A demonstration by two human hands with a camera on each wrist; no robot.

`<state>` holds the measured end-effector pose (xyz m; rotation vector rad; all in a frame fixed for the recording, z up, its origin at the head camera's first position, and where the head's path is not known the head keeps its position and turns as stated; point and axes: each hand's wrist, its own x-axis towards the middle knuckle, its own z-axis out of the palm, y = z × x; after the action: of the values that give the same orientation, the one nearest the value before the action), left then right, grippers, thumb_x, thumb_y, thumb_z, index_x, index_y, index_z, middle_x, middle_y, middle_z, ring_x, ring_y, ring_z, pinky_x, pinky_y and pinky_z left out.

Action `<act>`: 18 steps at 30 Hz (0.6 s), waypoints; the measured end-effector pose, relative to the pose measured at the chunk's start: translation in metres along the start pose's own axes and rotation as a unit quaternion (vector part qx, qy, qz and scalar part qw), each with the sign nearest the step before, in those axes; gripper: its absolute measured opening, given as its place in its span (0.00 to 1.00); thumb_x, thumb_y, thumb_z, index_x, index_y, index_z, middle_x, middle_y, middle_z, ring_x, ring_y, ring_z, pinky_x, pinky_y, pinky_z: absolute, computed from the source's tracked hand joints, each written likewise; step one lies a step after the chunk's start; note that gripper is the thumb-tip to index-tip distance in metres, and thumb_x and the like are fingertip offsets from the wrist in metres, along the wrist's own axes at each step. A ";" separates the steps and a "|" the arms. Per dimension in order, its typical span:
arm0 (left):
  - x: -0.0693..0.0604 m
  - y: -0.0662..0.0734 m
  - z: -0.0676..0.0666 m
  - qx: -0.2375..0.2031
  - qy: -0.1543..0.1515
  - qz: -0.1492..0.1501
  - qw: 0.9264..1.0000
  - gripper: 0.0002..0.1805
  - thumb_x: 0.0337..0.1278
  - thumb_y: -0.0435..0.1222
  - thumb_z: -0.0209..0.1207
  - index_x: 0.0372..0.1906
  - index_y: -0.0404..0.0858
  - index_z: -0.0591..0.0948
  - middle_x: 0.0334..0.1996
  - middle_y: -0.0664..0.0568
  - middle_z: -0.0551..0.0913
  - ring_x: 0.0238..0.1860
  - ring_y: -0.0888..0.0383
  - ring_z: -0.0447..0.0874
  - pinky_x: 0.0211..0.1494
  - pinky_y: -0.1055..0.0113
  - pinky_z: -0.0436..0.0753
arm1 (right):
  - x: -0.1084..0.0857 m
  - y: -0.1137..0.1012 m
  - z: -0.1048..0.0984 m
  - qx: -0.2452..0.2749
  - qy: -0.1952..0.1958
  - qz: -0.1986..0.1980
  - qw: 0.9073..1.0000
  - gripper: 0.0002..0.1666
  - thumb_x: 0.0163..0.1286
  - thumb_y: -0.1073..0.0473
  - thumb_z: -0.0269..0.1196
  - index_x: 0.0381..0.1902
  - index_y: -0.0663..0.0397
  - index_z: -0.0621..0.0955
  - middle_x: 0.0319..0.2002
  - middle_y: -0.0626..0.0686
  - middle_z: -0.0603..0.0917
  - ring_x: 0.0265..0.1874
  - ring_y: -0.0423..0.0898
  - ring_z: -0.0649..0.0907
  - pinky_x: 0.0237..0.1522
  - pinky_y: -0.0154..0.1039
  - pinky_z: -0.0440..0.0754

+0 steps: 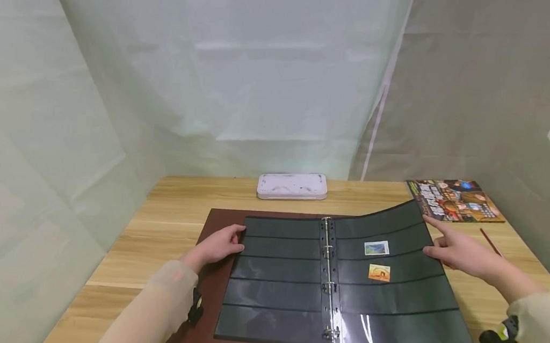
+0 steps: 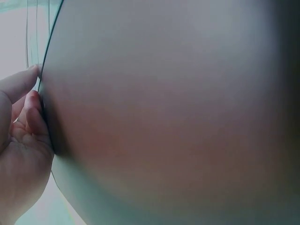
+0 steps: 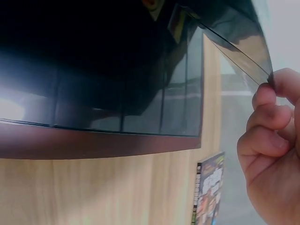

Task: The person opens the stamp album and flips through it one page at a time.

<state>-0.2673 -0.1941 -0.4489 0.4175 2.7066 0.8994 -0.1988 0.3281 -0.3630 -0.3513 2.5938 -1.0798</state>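
A ring-binder stamp album lies spread on the table, its black pocket pages (image 1: 277, 271) on a brown cover (image 1: 214, 226). At the left page edge, my left hand (image 1: 218, 245) holds the border between thumb and curled fingers. My right hand (image 1: 464, 254) pinches the outer edge of the right page (image 1: 406, 289), whose far corner is raised and bent upward. A blue-green stamp (image 1: 376, 248) and an orange stamp (image 1: 379, 272) sit in that page's pockets. In the right wrist view, thumb and finger meet on the lifted page corner (image 3: 243, 37). Blur fills most of the left wrist view.
Metal rings (image 1: 328, 287) run down the album's middle. Behind the album stands a white flat case (image 1: 292, 186). A colourful magazine (image 1: 457, 201) lies at the back right, with a thin red stick (image 1: 491, 242) nearer my right wrist. Pale curtains (image 1: 272, 85) hang around the wooden table (image 1: 138, 247).
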 end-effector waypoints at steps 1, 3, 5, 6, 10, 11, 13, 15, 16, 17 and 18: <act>0.000 0.000 0.000 0.000 0.000 0.000 1.000 0.29 0.59 0.33 0.60 0.64 0.31 0.67 0.26 0.51 0.70 0.24 0.58 0.67 0.30 0.65 0.67 | 0.000 -0.002 -0.001 -0.002 0.000 0.001 1.000 0.49 0.68 0.56 0.58 0.73 0.63 0.42 0.14 0.48 0.65 0.11 0.40 0.63 0.15 0.38 0.64; 0.000 -0.001 0.001 -0.002 0.000 0.000 1.000 0.29 0.59 0.34 0.60 0.64 0.31 0.66 0.26 0.51 0.70 0.25 0.58 0.67 0.30 0.65 0.67 | 0.000 -0.006 -0.003 -0.007 0.001 0.002 1.000 0.48 0.69 0.55 0.58 0.73 0.62 0.42 0.14 0.48 0.65 0.11 0.40 0.63 0.15 0.38 0.64; 0.000 -0.001 0.001 -0.003 0.000 0.000 1.000 0.29 0.59 0.33 0.59 0.65 0.31 0.66 0.26 0.51 0.70 0.24 0.58 0.67 0.30 0.65 0.67 | 0.000 -0.010 -0.005 -0.019 0.006 0.004 1.000 0.48 0.69 0.54 0.58 0.73 0.61 0.42 0.15 0.48 0.66 0.11 0.40 0.63 0.15 0.38 0.64; 0.000 -0.001 0.001 -0.004 0.000 0.000 1.000 0.29 0.59 0.33 0.59 0.65 0.31 0.66 0.26 0.51 0.70 0.24 0.57 0.67 0.30 0.65 0.67 | 0.000 -0.012 -0.006 -0.024 0.009 0.005 1.000 0.48 0.69 0.54 0.58 0.73 0.60 0.43 0.15 0.48 0.66 0.11 0.40 0.63 0.15 0.38 0.64; -0.001 -0.001 0.001 -0.003 0.000 0.004 1.000 0.29 0.59 0.33 0.59 0.64 0.30 0.66 0.26 0.51 0.70 0.25 0.57 0.67 0.30 0.65 0.66 | 0.000 -0.020 -0.009 -0.034 0.014 0.003 0.999 0.48 0.68 0.53 0.58 0.74 0.59 0.45 0.15 0.48 0.67 0.11 0.41 0.64 0.15 0.38 0.65; -0.002 -0.001 0.001 -0.002 0.000 0.004 1.000 0.29 0.59 0.33 0.59 0.64 0.30 0.67 0.26 0.51 0.70 0.25 0.57 0.67 0.30 0.65 0.66 | 0.001 -0.022 -0.009 -0.030 0.014 0.003 0.999 0.47 0.68 0.53 0.59 0.74 0.59 0.45 0.15 0.48 0.67 0.11 0.41 0.64 0.15 0.38 0.65; -0.002 -0.001 0.001 0.000 0.000 0.005 1.000 0.29 0.59 0.34 0.59 0.64 0.30 0.67 0.27 0.51 0.70 0.25 0.58 0.67 0.31 0.65 0.66 | 0.000 -0.026 -0.010 -0.028 0.013 -0.002 1.000 0.47 0.68 0.54 0.59 0.73 0.60 0.45 0.15 0.48 0.66 0.11 0.41 0.64 0.15 0.38 0.65; -0.001 -0.001 0.001 0.001 -0.001 0.005 1.000 0.29 0.59 0.34 0.59 0.64 0.30 0.67 0.27 0.51 0.70 0.25 0.58 0.67 0.31 0.65 0.67 | 0.000 -0.029 -0.011 -0.029 0.013 -0.006 0.999 0.47 0.68 0.55 0.58 0.74 0.60 0.45 0.15 0.48 0.66 0.11 0.42 0.64 0.15 0.39 0.65; -0.001 -0.001 0.001 0.000 -0.001 0.003 1.000 0.29 0.59 0.34 0.59 0.64 0.31 0.67 0.27 0.51 0.70 0.25 0.58 0.67 0.31 0.65 0.67 | 0.000 -0.031 -0.011 -0.027 0.014 -0.007 1.000 0.47 0.68 0.55 0.58 0.74 0.59 0.45 0.15 0.49 0.66 0.12 0.42 0.65 0.15 0.39 0.65; -0.001 -0.002 0.000 0.000 0.000 0.000 1.000 0.29 0.59 0.34 0.60 0.64 0.31 0.67 0.27 0.51 0.70 0.25 0.58 0.67 0.31 0.65 0.67 | 0.000 -0.033 -0.012 -0.026 0.015 -0.005 1.000 0.47 0.68 0.54 0.59 0.74 0.58 0.45 0.15 0.48 0.66 0.12 0.42 0.64 0.16 0.39 0.65; -0.001 -0.002 0.000 0.001 0.000 0.000 1.000 0.29 0.59 0.34 0.60 0.64 0.31 0.67 0.27 0.51 0.70 0.26 0.58 0.67 0.31 0.65 0.67 | 0.000 -0.035 -0.012 -0.028 0.015 -0.006 0.999 0.48 0.68 0.54 0.58 0.74 0.57 0.44 0.15 0.48 0.66 0.12 0.42 0.64 0.16 0.39 0.65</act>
<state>-0.2666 -0.1957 -0.4500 0.4175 2.7083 0.8978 -0.1996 0.3120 -0.3298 -0.3657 2.6562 -1.0250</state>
